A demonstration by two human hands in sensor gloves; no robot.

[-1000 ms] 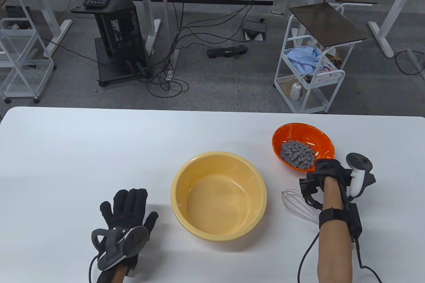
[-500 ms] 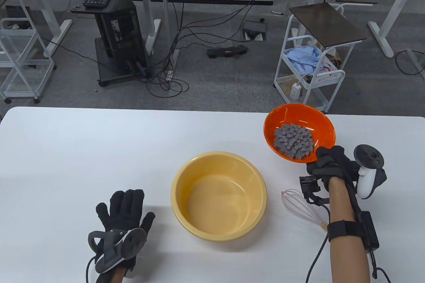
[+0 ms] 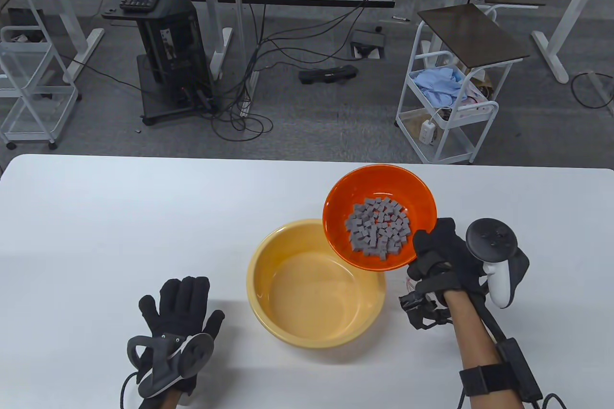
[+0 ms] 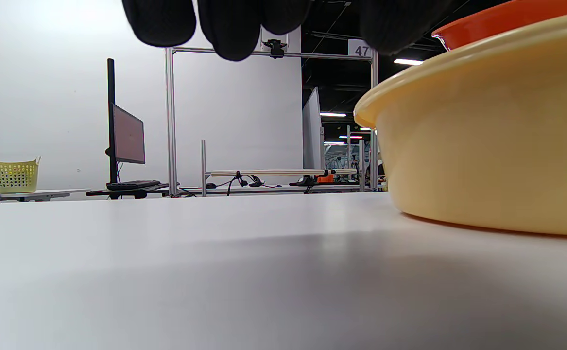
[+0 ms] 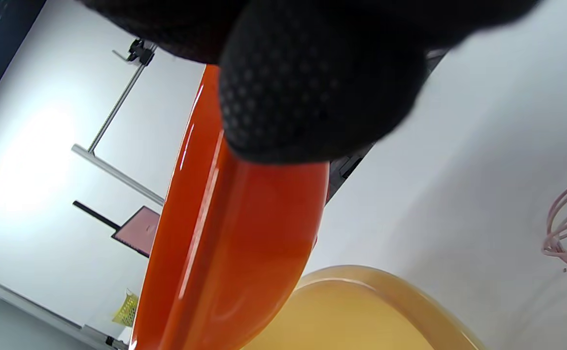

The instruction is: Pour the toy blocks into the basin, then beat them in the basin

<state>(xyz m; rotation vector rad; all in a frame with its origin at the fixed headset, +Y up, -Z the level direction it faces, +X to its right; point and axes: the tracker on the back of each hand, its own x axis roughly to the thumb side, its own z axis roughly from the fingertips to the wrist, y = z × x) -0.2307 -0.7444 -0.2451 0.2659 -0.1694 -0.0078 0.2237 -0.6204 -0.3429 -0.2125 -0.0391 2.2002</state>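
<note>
White table (image 3: 96,217), orange bowl hanging over the basin's far-right rim.
Right hand (image 3: 443,255) is pinching the orange bowl (image 3: 379,188) of toy blocks (image 3: 379,231); basin (image 3: 288,322) sits leftward below; left hand (image 3: 180,313) is lying flat, fingers apart.

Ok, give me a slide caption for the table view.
Right hand holds the orange bowl of grey blocks over the yellow basin.
</note>
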